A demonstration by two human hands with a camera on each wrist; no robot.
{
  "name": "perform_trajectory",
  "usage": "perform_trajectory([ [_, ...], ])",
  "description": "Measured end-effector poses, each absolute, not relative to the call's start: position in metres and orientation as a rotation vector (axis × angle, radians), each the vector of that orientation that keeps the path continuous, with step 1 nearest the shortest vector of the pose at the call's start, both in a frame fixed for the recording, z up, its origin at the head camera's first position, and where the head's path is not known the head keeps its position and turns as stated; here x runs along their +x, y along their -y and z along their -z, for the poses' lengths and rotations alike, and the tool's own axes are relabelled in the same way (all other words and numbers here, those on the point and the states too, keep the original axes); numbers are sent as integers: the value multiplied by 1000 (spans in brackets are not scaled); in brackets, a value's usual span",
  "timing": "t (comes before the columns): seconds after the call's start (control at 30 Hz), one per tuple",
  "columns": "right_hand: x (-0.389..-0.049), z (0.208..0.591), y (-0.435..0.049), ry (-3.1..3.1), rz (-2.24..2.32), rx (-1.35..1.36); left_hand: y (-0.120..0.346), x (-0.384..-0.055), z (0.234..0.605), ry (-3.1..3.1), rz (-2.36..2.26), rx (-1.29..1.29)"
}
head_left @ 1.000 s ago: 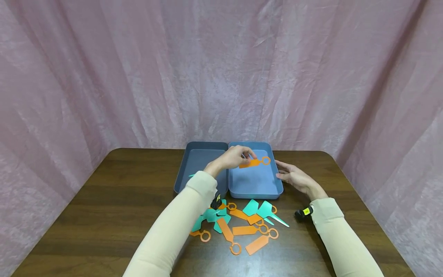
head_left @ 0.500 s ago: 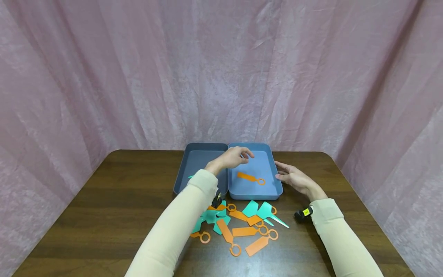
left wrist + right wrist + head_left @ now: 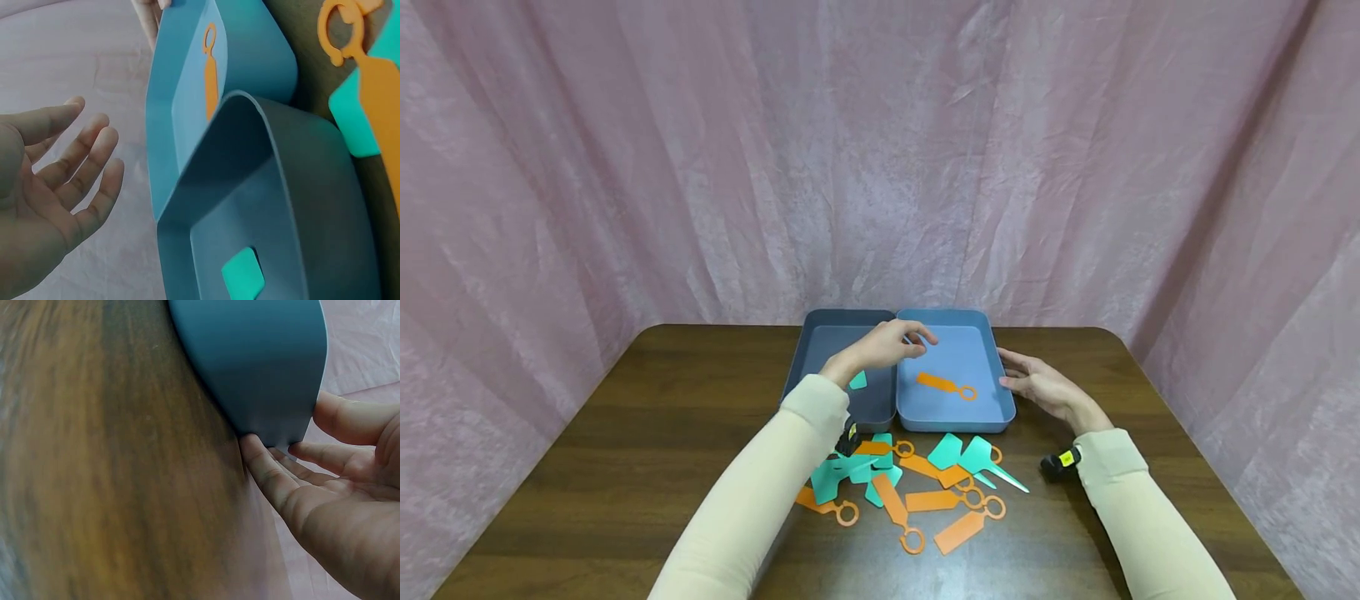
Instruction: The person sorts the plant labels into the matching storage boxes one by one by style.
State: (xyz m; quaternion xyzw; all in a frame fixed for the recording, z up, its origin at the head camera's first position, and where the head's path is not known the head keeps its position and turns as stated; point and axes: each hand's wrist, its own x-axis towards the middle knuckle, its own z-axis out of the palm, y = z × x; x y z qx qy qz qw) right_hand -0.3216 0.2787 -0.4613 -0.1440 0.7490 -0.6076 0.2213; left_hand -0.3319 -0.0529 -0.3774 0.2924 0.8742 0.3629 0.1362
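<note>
My left hand (image 3: 889, 343) hovers over the border between the two trays, its fingers loosely bent and nothing in them; the left wrist view shows the same hand (image 3: 59, 169) with spread fingers. Below it in the light blue tray (image 3: 955, 414) lies one flat orange tag with a ring end (image 3: 936, 382). The dark grey-blue tray (image 3: 874, 410) on the left holds a green pointed plant label (image 3: 858, 380), partly covered by my left wrist. My right hand (image 3: 1037, 385) touches the light tray's right side, with fingertips (image 3: 251, 442) low on the outer wall and thumb at the rim.
In front of the trays lies a loose pile of several orange ring-ended tags (image 3: 931, 500) and green plant labels (image 3: 977, 455), overlapping one another. All of it is on a brown wooden table (image 3: 625, 467). A pink curtain (image 3: 880, 167) hangs behind.
The left hand lets go of the orange tag, which drops into the light blue tray. That hand then moves left, uncovering the green label in the dark tray. The right hand stays put.
</note>
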Motion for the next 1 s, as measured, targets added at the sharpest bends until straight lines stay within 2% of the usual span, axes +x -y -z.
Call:
perform_trajectory([
  [0.27,-322,462,-281,-2075,1675,-404,74,-322,382,-2500,-1092,874],
  [0.63,-321,458,-276,-2072,1677,-394,121,-278,389,-2535,-1062,876],
  [1.0,-320,462,-277,-2070,1679,-406,149,-254,391,-2534,-1055,952],
])
